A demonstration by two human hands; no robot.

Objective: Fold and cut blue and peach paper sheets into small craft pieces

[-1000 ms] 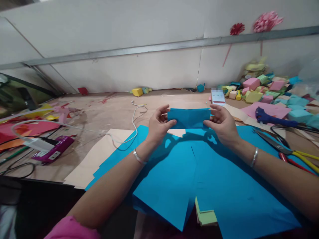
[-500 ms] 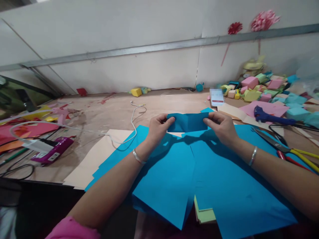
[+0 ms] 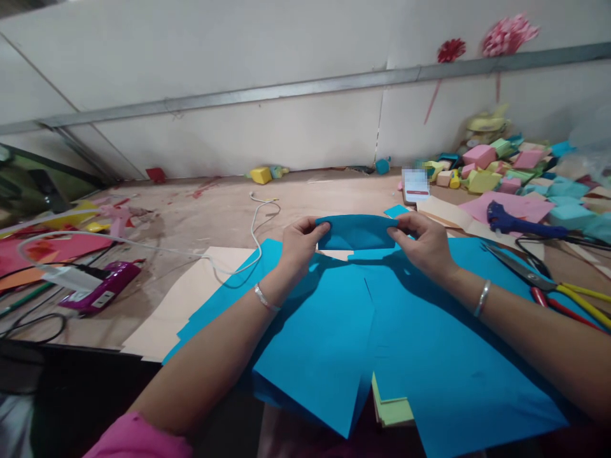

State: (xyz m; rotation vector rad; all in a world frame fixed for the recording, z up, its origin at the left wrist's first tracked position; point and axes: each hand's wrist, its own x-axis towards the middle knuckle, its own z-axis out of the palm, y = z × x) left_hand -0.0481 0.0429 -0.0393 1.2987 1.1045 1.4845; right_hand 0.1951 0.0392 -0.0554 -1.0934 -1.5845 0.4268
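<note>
1. Blue paper strip point(image 3: 357, 233): was suspended above the blue sheets point(image 3: 329, 331).
2. Left hand point(image 3: 300, 245): thumb and fingers pinched its left end.
3. Right hand point(image 3: 424, 245): pinched its right end.
4. Scissors point(image 3: 529, 277): lay near the right forearm.

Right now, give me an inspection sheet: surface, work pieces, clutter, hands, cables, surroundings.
Surface: brown tabletop, blue sheets and cream sheets spread across its near part.
Work pieces: small blue paper held above the sheets, upper edge bowed.
Clutter: scissors and a blue tool at right; paper blocks piled beyond.
Hands: left hand and right hand pinch opposite ends of the small blue paper.
Cables: white cable crosses the sheets at left.
Surroundings: pale wall with metal rail behind.
</note>
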